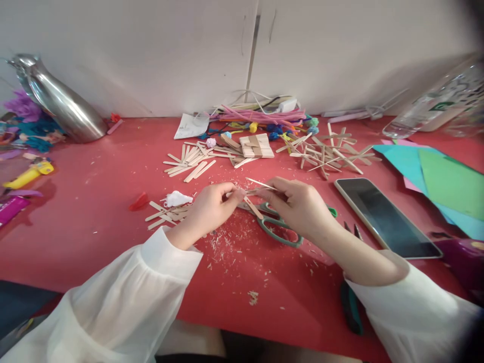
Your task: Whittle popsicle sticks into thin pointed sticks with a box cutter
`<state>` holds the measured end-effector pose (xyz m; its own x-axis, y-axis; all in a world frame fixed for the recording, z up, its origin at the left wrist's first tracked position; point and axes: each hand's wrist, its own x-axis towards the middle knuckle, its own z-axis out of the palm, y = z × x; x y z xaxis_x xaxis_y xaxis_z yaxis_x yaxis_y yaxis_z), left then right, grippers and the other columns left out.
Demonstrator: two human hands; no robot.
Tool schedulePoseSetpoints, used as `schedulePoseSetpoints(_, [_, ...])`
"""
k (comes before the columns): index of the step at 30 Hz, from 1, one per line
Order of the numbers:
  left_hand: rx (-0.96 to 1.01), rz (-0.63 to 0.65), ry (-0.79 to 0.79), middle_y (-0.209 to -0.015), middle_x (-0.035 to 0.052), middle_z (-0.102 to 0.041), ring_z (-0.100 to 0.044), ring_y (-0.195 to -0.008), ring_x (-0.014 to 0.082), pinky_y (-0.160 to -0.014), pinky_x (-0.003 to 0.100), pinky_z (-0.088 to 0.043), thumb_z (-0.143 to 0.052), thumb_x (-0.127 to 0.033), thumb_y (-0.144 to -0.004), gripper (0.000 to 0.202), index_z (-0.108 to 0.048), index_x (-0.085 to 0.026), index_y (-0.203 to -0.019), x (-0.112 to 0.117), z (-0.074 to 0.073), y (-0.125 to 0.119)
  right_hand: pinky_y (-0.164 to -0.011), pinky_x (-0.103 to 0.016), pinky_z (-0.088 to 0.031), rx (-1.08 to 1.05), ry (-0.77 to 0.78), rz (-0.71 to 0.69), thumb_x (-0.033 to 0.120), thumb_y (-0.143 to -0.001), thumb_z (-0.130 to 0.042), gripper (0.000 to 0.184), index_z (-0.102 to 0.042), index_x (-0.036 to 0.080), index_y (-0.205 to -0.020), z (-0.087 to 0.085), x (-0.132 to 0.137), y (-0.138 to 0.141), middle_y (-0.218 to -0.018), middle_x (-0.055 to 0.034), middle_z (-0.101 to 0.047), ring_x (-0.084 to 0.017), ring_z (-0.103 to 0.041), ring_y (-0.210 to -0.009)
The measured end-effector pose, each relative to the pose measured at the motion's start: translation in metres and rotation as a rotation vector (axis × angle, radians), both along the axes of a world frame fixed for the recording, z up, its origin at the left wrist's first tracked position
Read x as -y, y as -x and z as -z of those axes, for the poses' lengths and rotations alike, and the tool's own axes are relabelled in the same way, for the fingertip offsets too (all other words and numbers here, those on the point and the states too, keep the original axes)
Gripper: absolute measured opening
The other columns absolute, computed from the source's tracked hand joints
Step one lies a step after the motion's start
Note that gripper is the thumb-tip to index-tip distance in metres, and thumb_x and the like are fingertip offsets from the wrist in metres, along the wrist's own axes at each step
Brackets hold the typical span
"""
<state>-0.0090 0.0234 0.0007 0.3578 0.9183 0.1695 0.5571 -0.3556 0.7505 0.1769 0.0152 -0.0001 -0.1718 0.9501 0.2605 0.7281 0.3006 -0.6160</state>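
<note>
My left hand (pixel 216 205) pinches a flat wooden craft stick (pixel 253 207) between thumb and fingertips. My right hand (pixel 298 201) is closed on other thin wooden sticks (pixel 260 183), whose ends point left toward the left fingertips. The two hands nearly meet above the middle of the table; whether their sticks touch I cannot tell. Scissors with green handles (pixel 282 233) lie right beneath the hands, partly covered by them. Small wood chips (pixel 227 244) are scattered around. Beside my left wrist are more loose sticks (pixel 162 216) and a white crumpled piece (pixel 177 198).
Piles of craft sticks (pixel 333 151) and pink pipe cleaners (pixel 260 115) lie at the back. To the right are a phone (pixel 385 217), coloured paper (pixel 449 176), a plastic bottle (pixel 427 106) and dark-handled pliers (pixel 351 307). A steel jug (pixel 64 101) stands on the left.
</note>
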Motion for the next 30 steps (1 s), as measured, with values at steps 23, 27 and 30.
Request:
schedulePoseSetpoints(23, [-0.075, -0.091, -0.225, -0.054, -0.0021, -0.046, -0.039, -0.049, 0.0111, -0.050, 0.024, -0.027, -0.041, -0.033, -0.090, 0.031, -0.052, -0.018, -0.066, 0.009, 0.005, -0.013, -0.045, -0.024, -0.026, 0.117, -0.056, 0.112, 0.034, -0.076, -0.047, 0.024, -0.048, 0.021, -0.056, -0.006, 0.005, 0.006, -0.046, 0.0006, -0.049, -0.012, -0.040, -0.043])
schedulePoseSetpoints(27, [-0.055, -0.080, -0.217, -0.054, -0.0024, -0.045, -0.039, -0.049, 0.0109, -0.050, 0.024, -0.027, -0.040, -0.034, -0.091, 0.033, -0.050, -0.018, -0.063, 0.010, 0.004, -0.013, -0.045, -0.024, -0.025, 0.090, -0.030, 0.119, 0.036, -0.078, -0.047, 0.029, -0.045, 0.020, -0.054, -0.006, 0.004, 0.005, -0.044, 0.0022, -0.045, -0.010, -0.035, -0.042])
schedulePoseSetpoints(30, [-0.059, -0.061, -0.205, -0.055, -0.0018, -0.048, -0.043, -0.050, 0.0111, -0.052, 0.025, -0.029, -0.040, -0.033, -0.091, 0.034, -0.051, -0.017, -0.064, 0.010, 0.004, -0.012, -0.044, -0.023, -0.025, 0.066, 0.001, 0.095, 0.039, -0.079, -0.047, 0.031, -0.048, 0.020, -0.055, -0.005, 0.003, 0.003, -0.044, 0.0033, -0.042, -0.009, -0.034, -0.043])
